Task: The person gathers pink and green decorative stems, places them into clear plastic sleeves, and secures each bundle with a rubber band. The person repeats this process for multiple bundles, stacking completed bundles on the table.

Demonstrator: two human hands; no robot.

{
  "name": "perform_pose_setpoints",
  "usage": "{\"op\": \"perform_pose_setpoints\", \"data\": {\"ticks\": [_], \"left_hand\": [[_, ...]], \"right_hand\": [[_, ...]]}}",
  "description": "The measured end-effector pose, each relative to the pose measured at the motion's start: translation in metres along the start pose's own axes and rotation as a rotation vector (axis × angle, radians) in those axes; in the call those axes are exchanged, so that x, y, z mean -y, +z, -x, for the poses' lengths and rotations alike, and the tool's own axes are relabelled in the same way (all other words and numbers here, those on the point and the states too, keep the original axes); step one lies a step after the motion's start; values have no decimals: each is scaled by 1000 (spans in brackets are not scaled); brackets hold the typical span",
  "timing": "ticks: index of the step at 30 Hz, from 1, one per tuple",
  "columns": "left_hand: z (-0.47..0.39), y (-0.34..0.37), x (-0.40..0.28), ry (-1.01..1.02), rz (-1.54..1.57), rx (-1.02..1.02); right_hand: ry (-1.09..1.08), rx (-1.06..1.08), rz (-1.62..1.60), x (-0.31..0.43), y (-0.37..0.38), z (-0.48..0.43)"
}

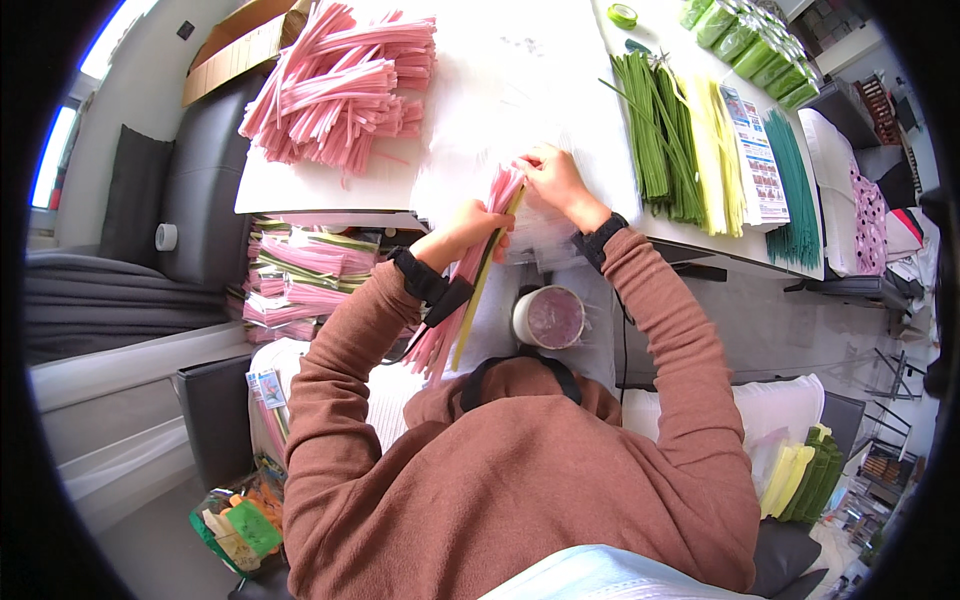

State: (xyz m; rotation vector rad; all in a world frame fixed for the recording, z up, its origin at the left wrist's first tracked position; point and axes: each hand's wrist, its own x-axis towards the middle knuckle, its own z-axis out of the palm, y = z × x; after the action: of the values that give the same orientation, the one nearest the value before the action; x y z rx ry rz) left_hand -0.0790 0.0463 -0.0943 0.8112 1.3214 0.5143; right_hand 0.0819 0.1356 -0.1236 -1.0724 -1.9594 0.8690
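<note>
My left hand [474, 227] grips a long bundle of pink pipe cleaners [504, 189], with yellow-green and dark strands along its right side. The bundle slants from the table edge down toward my lap. At its upper end, the fingertips of my right hand [553, 177] are closed on the pink tips. Beneath both hands lie clear plastic sleeves [459, 154] spread on the white table [322, 187]. A large heap of loose pink pipe cleaners [337, 90] rests on the table to the left.
Bunches of green pipe cleaners [652, 142], pale yellow ones [716, 157] and teal stems [793, 195] lie right, around printed sheets [761, 161]. Green tape [622, 15] and wrapped green rolls [754, 56] sit behind. Bagged pink bundles [307, 270] are stacked lower left. A white tub [551, 317] is below my hands.
</note>
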Motion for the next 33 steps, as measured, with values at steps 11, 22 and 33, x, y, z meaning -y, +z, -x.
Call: {"op": "perform_pose_setpoints", "data": {"ticks": [11,22,33], "left_hand": [[-12,-20,3,-191,407,441],[-1,-11,28,-192,565,488],[16,-7,33,-40,551,232]], "right_hand": [[-420,-35,482,18,-11,12],[-464,371,688,25,-19,7],[-275,89,341,9,-7,23]]}}
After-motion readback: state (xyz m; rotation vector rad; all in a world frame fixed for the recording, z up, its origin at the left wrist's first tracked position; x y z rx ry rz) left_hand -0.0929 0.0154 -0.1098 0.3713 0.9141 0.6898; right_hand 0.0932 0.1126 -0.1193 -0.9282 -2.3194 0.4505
